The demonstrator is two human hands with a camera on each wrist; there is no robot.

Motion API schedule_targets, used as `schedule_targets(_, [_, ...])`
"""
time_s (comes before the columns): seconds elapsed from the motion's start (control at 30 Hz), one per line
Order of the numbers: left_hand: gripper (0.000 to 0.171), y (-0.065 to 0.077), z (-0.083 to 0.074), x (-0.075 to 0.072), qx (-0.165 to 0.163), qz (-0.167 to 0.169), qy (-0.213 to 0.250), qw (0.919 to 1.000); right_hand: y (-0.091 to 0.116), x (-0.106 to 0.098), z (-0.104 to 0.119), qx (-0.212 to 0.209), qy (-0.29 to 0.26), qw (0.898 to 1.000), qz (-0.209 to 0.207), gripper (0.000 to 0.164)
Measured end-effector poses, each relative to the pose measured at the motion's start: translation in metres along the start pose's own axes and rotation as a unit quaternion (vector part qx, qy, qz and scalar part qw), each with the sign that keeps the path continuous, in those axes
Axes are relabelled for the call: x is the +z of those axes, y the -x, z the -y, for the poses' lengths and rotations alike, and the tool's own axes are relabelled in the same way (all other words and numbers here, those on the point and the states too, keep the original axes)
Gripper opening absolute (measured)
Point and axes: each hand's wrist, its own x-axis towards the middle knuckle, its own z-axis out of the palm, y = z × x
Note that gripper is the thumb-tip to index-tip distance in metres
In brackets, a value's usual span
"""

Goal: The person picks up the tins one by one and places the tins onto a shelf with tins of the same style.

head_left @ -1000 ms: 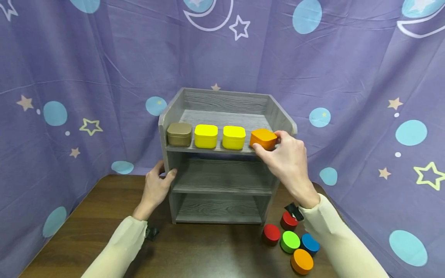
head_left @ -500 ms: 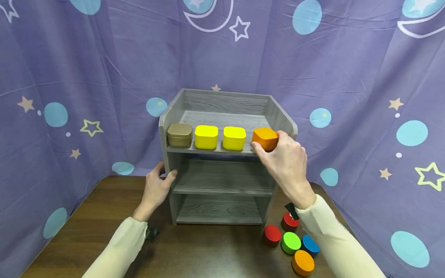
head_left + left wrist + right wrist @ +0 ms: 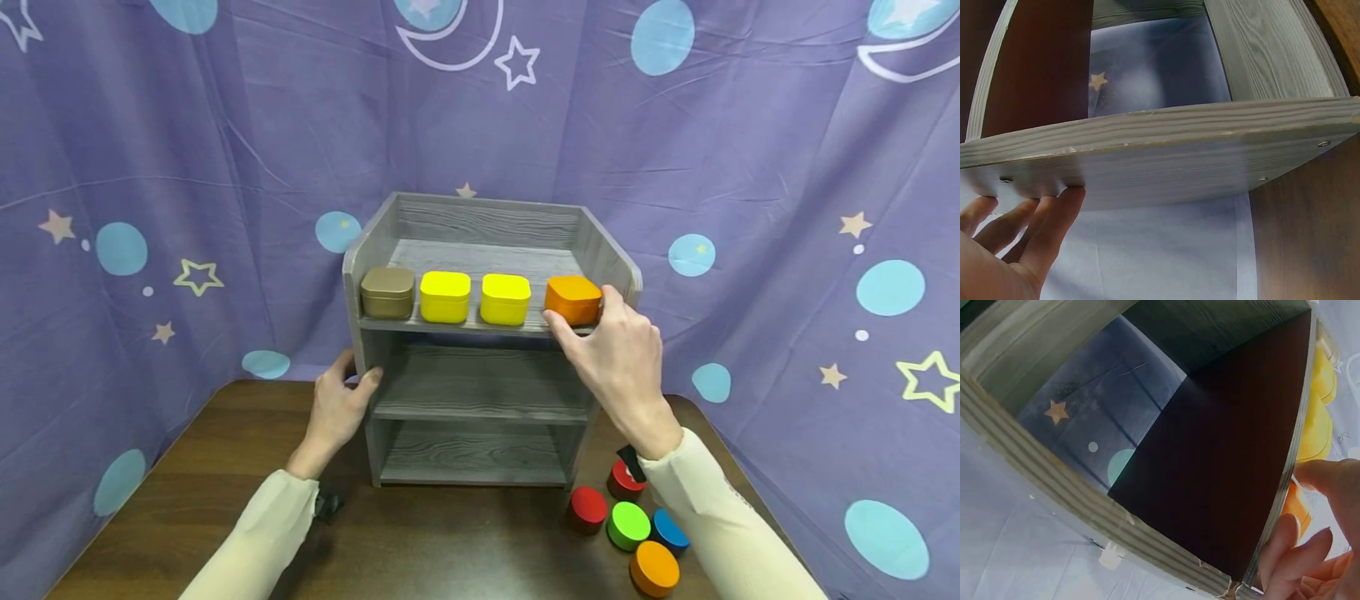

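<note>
An orange rounded-square box (image 3: 573,301) sits at the right end of the gray shelf unit's (image 3: 480,412) top shelf. Around it is my right hand (image 3: 622,358), thumb by the front left corner and index finger just off the right side. In the right wrist view, the hand's other fingers (image 3: 1291,556) bend by the shelf's edge, and the box is partly hidden. Two yellow boxes (image 3: 446,297) and a brown box (image 3: 387,292) share that shelf. My left hand (image 3: 339,404) steadies the unit's left side, thumb at the front edge, fingertips (image 3: 1072,195) against the outer panel.
Several round pieces stand on the brown table (image 3: 465,550) at the lower right: red (image 3: 587,508), green (image 3: 628,525), blue (image 3: 670,532) and orange (image 3: 655,568). A purple patterned curtain (image 3: 300,150) hangs behind the unit.
The orange box has shifted slightly right and now sits straighter on the shelf. My right index finger has eased away from its side. The left hand has stayed put.
</note>
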Motion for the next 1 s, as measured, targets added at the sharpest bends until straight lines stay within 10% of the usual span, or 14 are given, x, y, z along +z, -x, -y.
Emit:
schedule_targets(0.63, [0.037, 0.0, -0.002, 0.0, 0.005, -0.008, -0.004, 0.9999, 0.046, -0.016, -0.02, -0.043, -0.082, 0.993, -0.067, 0.051])
schedule_targets(1.0, [0.038, -0.001, -0.001, -0.001, 0.006, 0.0, 0.006, 1.0, 0.095, -0.019, -0.076, -0.074, -0.106, 0.99, -0.048, 0.043])
